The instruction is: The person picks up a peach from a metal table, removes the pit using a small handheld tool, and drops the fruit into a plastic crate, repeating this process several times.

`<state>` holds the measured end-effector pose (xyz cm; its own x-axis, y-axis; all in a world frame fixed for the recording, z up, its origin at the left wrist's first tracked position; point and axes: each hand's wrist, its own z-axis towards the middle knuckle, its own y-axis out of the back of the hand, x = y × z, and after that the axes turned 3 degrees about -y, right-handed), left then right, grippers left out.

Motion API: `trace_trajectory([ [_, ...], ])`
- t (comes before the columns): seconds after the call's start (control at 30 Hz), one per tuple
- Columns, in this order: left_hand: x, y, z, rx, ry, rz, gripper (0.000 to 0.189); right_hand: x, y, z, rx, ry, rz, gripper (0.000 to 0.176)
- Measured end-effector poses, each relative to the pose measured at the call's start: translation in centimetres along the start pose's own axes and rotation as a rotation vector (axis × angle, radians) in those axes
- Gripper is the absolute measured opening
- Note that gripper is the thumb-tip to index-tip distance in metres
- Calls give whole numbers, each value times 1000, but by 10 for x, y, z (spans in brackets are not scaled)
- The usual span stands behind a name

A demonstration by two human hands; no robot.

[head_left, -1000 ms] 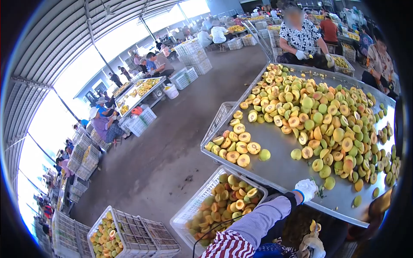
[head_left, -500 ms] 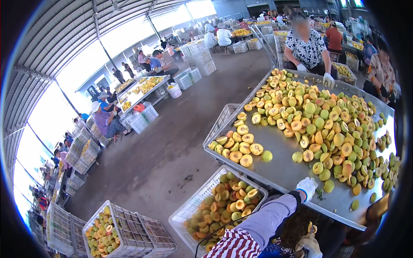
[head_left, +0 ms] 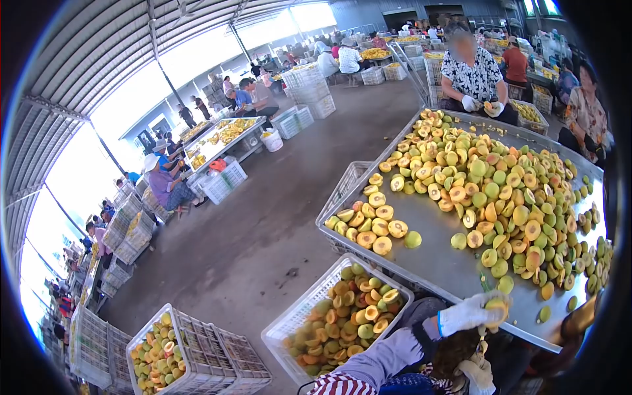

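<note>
My left hand (head_left: 471, 315), in a white glove and below a purple sleeve, is closed around a yellow-green peach (head_left: 496, 305) at the near edge of the metal table. Just below it, my right hand (head_left: 478, 372) wears a beige glove, its fingers curled. A thin, pale piece (head_left: 483, 343) sticks up from it; I cannot make out what it is. On the metal table (head_left: 428, 263) lies a big heap of halved peaches (head_left: 500, 191). A smaller group of halves (head_left: 370, 227) sits by the left corner, cut faces mostly up.
A white crate (head_left: 280, 329) of peach halves stands on the floor against the table. Another full crate (head_left: 191, 355) is farther left. Across the table a gloved person (head_left: 471, 72) handles fruit; another person (head_left: 586, 118) sits at right. Other tables and workers fill the hall.
My left hand has come back from the tabletop toward my right hand, now with a peach in it. The person opposite has lifted their hands off the heap, holding a piece of fruit.
</note>
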<state>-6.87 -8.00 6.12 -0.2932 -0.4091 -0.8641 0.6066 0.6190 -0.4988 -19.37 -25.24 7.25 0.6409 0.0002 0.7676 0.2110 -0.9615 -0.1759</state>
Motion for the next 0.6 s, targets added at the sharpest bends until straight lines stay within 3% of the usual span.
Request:
trace_trajectory([
  [0.07,6,-21,-9,78,-79,272,51,-6,1,8,-33,107,-41,15],
  [0.1,-15,-37,-20,21,-86,650,45,-7,1,9,-34,185,-45,14],
  [0.13,-25,-46,-26,-23,-37,785,44,-9,2,11,-36,263,-50,14],
  [0.2,-24,-51,-27,-37,18,939,42,-14,11,12,-8,161,-69,15],
  [0.3,-22,-53,-27,34,-7,1085,42,-5,2,1,-26,80,-52,15],
  [0.4,-8,-42,-22,-78,126,741,41,1,-5,-4,-52,76,-45,15],
  [0.47,-12,-39,-23,-155,19,600,38,1,-7,-4,-105,147,-53,16],
  [0.53,4,-21,-15,-292,-40,493,36,-11,-6,8,-240,394,-160,11],
  [0.6,-1,-8,-11,-395,-79,965,38,-9,0,6,-148,141,34,10],
])
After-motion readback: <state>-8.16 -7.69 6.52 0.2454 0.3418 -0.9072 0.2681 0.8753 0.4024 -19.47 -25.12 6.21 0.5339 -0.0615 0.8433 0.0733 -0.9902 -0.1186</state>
